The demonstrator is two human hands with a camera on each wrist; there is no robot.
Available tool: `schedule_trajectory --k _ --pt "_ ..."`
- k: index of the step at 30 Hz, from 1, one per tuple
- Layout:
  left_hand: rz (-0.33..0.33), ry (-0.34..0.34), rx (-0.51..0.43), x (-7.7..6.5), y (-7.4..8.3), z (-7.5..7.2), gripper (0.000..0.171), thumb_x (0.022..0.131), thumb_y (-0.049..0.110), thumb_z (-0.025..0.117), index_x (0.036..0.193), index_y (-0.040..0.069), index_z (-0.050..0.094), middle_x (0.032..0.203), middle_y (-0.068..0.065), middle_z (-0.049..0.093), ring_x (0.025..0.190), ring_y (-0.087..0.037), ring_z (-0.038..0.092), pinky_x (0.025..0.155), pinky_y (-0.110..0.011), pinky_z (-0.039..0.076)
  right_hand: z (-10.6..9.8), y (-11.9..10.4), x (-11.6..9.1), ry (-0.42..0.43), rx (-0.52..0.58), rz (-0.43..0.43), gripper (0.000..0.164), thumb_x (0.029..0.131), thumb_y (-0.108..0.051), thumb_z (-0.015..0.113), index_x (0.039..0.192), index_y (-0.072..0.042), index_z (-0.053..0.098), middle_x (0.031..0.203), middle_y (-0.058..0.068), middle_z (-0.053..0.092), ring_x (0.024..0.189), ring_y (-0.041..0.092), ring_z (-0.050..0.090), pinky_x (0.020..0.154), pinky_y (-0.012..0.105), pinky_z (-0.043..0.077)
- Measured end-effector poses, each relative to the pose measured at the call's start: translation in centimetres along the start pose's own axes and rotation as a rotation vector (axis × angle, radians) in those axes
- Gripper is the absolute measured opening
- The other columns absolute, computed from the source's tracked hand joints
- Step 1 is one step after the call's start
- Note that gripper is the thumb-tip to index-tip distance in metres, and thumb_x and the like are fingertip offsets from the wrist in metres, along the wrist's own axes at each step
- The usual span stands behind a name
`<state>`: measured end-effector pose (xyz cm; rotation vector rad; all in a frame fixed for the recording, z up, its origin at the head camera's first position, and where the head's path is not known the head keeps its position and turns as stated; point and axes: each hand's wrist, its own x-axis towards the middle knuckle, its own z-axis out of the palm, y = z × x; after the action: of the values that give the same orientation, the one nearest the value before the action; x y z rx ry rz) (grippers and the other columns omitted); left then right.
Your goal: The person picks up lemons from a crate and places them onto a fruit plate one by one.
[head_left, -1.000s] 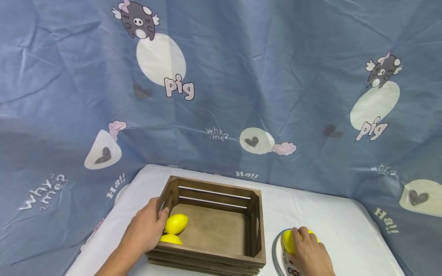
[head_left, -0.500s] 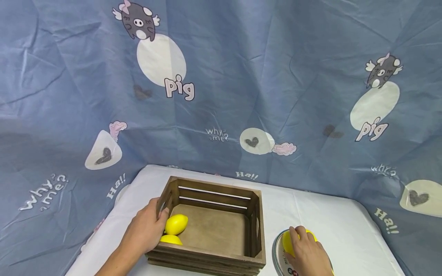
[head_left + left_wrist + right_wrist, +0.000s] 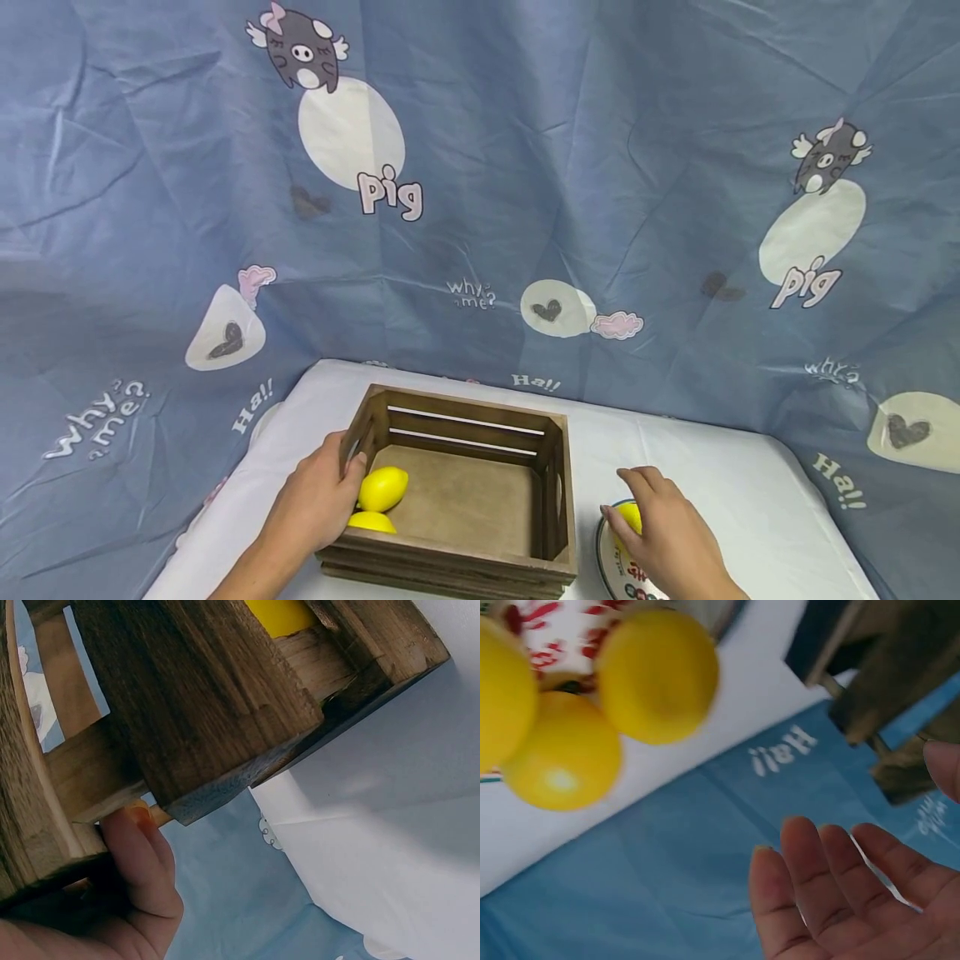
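My left hand [image 3: 318,496] grips the left end of a brown slatted wooden crate [image 3: 457,557]; in the left wrist view its thumb [image 3: 142,847] hooks into the handle opening. Two lemons [image 3: 383,487] lie inside the crate at its left. On the right, my right hand [image 3: 670,533] hovers over a printed plate [image 3: 611,575], fingers spread and holding nothing. Several round yellow fruits [image 3: 658,675] sit together on this plate in the right wrist view, apart from the fingers. From the head, the hand hides most of them, leaving part of one yellow fruit [image 3: 628,515] showing.
A white-covered table [image 3: 750,500] carries the crate and plate, with a gap between them. Behind it hangs a blue cloth [image 3: 480,217] printed with pigs and words. The crate's front wall rises between its interior and the near edge.
My right hand has come off the yellow fruit it was holding on the plate; it is raised and its fingers have spread. The left hand and crate have stayed put.
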<state>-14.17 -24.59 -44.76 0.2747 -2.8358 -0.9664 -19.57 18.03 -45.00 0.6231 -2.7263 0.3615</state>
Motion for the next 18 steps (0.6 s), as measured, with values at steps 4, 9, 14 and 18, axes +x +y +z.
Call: schedule_trajectory --k 4,9,14,18 --pt "0.001 0.005 0.0 0.0 -0.1 0.0 0.049 0.108 0.025 0.052 0.141 -0.01 0.05 0.124 -0.028 0.067 0.11 -0.048 0.067 0.087 -0.064 0.054 -1.0 -0.9 0.5 0.005 0.052 0.019 0.048 0.088 -0.029 0.086 0.127 -0.006 0.07 0.124 0.007 0.067 0.112 0.031 0.067 0.087 0.051 0.057" --pt "-0.001 0.005 0.003 0.0 -0.1 0.0 0.049 0.107 0.025 0.052 0.141 -0.01 0.05 0.122 -0.027 0.068 0.109 -0.047 0.068 0.086 -0.064 0.054 -2.0 -2.1 1.1 0.038 0.112 0.018 0.038 0.092 -0.031 0.082 0.124 -0.014 0.072 0.12 -0.008 0.068 0.105 0.017 0.069 0.08 0.044 0.058" --pt "0.0 0.009 0.001 0.0 -0.1 0.1 0.048 0.107 0.025 0.052 0.141 -0.009 0.05 0.122 -0.026 0.068 0.109 -0.046 0.068 0.086 -0.063 0.054 -2.9 -3.7 2.1 0.136 0.197 -0.064 0.028 0.09 -0.023 0.083 0.117 -0.021 0.073 0.112 -0.02 0.067 0.094 0.006 0.068 0.066 0.03 0.055" --pt "-0.002 0.011 -0.001 -0.1 -0.2 0.1 0.048 0.108 0.025 0.052 0.141 -0.009 0.05 0.123 -0.026 0.068 0.109 -0.047 0.068 0.087 -0.063 0.054 -3.6 -5.3 3.1 0.154 0.229 -0.168 0.034 0.089 -0.025 0.085 0.12 -0.021 0.071 0.113 -0.02 0.066 0.096 0.005 0.067 0.069 0.03 0.055"
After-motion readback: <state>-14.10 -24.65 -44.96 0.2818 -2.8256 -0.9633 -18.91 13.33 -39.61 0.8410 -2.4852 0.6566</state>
